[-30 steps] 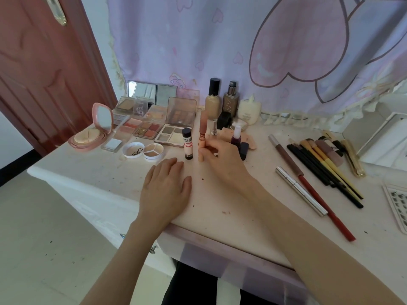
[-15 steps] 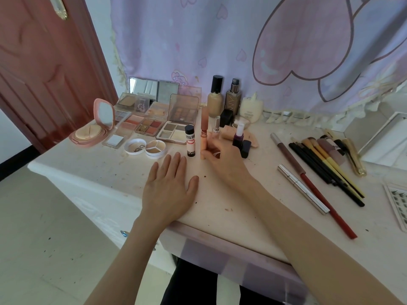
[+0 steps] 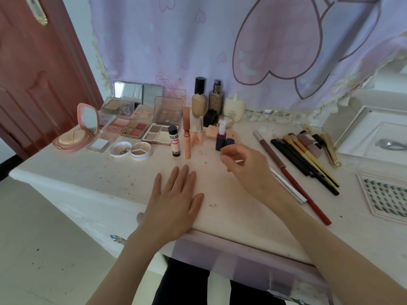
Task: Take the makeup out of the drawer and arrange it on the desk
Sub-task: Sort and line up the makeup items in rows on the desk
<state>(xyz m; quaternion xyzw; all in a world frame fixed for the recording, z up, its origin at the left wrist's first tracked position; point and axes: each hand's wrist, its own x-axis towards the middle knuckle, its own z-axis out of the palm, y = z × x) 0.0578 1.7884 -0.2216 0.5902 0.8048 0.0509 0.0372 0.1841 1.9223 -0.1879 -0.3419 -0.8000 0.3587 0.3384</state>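
Left hand (image 3: 174,205) flat on desk (image 3: 88,172) | right hand (image 3: 246,164) loosely curled (seemingly empty) beside purple tube (image 3: 220,139)

Bright daylight, soft shadows, fisheye edges.

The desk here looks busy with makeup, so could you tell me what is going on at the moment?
A person is laying out makeup on the desk. Their left hand rests flat on the desktop near the front edge. Their right hand hovers with fingers loosely curled, apparently empty, just in front of a dark purple lipstick standing upright. Open palettes lie to the left, and brushes and pencils to the right.
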